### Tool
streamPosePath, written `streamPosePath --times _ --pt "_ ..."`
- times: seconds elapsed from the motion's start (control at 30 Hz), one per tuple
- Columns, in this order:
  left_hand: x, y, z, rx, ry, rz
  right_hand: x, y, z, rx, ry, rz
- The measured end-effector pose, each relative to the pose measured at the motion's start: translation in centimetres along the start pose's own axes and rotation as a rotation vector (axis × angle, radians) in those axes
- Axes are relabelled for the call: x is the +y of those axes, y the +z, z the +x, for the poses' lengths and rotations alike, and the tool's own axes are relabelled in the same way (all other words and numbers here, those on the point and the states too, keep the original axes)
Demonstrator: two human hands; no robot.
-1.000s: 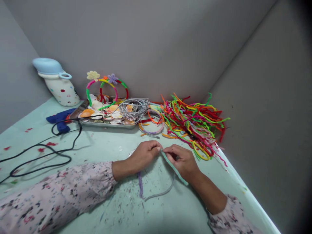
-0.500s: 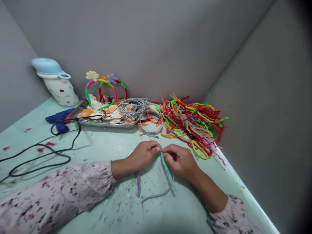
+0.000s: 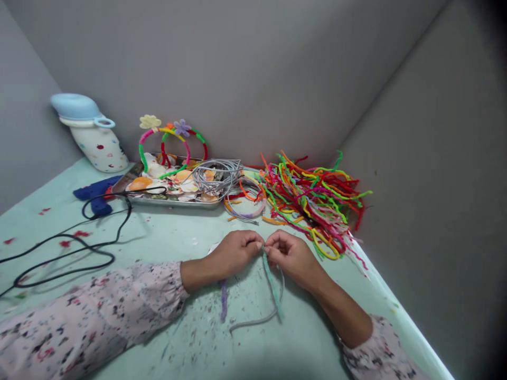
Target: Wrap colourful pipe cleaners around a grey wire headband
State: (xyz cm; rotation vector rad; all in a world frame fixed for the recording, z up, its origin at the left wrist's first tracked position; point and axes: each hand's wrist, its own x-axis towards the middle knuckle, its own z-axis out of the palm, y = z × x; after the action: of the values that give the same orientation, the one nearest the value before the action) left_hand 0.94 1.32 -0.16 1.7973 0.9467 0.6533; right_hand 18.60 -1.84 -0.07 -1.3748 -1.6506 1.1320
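Observation:
Over the middle of the table, my left hand [image 3: 240,252] and my right hand [image 3: 292,258] meet fingertip to fingertip, both pinched closed. A mint-green pipe cleaner [image 3: 273,289] hangs down from between them, its upper end hidden by the fingertips. Grey wire [image 3: 257,321] curves from beneath my right hand and lies on the table, crossing behind the pipe cleaner; whether my fingers also grip it cannot be made out. Below my left wrist lies a purple pipe cleaner [image 3: 224,303], partly covered.
A metal tray [image 3: 178,203] with shells and grey wire coils stands at the back, two flower-topped rings [image 3: 147,136] on it. Right of it is a colourful pipe cleaner heap [image 3: 312,195]. At left are a blue glue gun [image 3: 95,191], its black cord [image 3: 114,240] and a bottle [image 3: 99,145].
My right hand has rolled slightly, its fingers more curled. The mint-green pipe cleaner hangs a little lower, and more of the grey wire shows beside my right hand.

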Motion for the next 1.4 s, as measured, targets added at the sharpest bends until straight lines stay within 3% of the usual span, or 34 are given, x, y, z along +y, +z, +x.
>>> streamPosePath --times 0.43,0.63,0.77,0.93,1.07,1.3,1.4 --pt "-0.1 0.0 0.1 -0.008 0.001 0.043 -0.8 0.4 -0.7 0.076 -0.358 -0.835" --pt "0.1 0.1 0.1 0.009 -0.013 0.048 -0.8 0.8 -0.8 0.085 -0.432 -0.992" --pt "0.1 0.1 0.0 0.023 -0.009 0.003 -1.0 0.5 -0.9 0.076 -0.314 -0.824" --pt "0.1 -0.1 0.1 0.017 -0.029 -0.123 -1.2 -0.8 -0.4 0.018 -0.103 -0.264" --pt "-0.3 -0.1 0.2 0.005 -0.08 -0.232 -0.5 -1.5 0.3 0.061 -0.084 -0.107" --pt "-1.0 0.1 0.4 0.019 -0.06 -0.328 0.7 -1.8 0.8 -0.071 -0.037 0.116" --pt "-1.0 0.1 0.5 0.017 -0.06 -0.334 0.9 -1.3 0.8 -0.067 -0.059 0.174"
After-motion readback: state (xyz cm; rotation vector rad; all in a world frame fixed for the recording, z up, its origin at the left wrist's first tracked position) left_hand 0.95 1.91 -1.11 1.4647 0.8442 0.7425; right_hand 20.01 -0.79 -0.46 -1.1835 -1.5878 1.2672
